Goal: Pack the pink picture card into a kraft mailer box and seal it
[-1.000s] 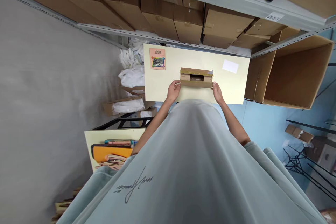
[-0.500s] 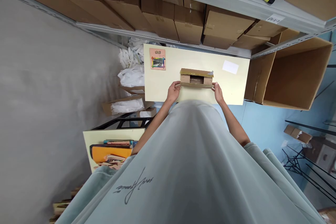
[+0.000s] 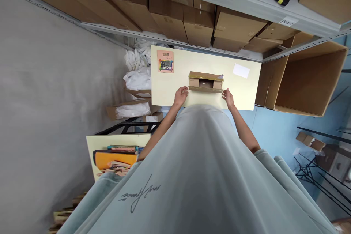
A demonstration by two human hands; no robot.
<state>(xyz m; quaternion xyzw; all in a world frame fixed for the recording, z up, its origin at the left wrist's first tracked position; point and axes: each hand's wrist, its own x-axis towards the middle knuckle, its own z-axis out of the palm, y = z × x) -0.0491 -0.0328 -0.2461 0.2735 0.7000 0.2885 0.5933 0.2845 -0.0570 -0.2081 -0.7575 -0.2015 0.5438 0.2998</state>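
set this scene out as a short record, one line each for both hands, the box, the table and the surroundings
left hand: fingers open at the box's left end; contact unclear
right hand: fingers open at its right end; contact unclear
cardboard box: on the table, flaps open at the top
table: pale; also bears a pink card at left, white paper at right
surroundings: shelf beyond, large open carton at right
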